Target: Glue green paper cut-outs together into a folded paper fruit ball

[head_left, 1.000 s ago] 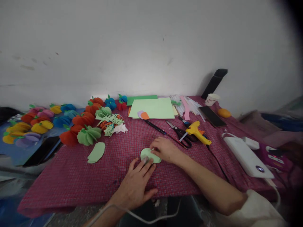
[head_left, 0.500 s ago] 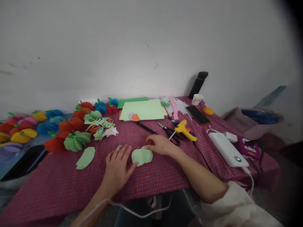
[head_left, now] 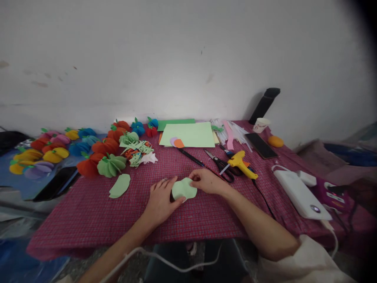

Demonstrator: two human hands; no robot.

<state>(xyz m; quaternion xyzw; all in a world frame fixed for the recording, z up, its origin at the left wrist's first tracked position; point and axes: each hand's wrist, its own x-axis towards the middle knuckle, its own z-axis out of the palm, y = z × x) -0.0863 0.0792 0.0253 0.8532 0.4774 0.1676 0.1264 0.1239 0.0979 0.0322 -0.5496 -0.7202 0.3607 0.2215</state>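
A pale green paper cutout (head_left: 184,188) with a wavy outline is between my hands at the table's near middle. My left hand (head_left: 162,198) holds its left side, the thumb along the lower edge and the fingers at the upper left. At the upper right edge, my right hand (head_left: 207,181) pinches the paper between thumb and fingers. Folded pale green paper pieces (head_left: 120,186) lie to the left of my left hand. Beyond them sits a pale green paper pumpkin (head_left: 111,165).
Scissors (head_left: 219,161), a yellow glue gun (head_left: 242,164) and a black pen-like tool (head_left: 191,157) lie beyond my right hand. Green paper sheets (head_left: 188,134) are at the back. Colourful paper pumpkins (head_left: 106,146) and paper scraps (head_left: 138,153) crowd the left; a white power bank (head_left: 300,192) lies right.
My left hand has closed in on the green cutout and now grips its left side. My right hand keeps its pinch on the edge. The whole view has shifted, so things appear farther right.
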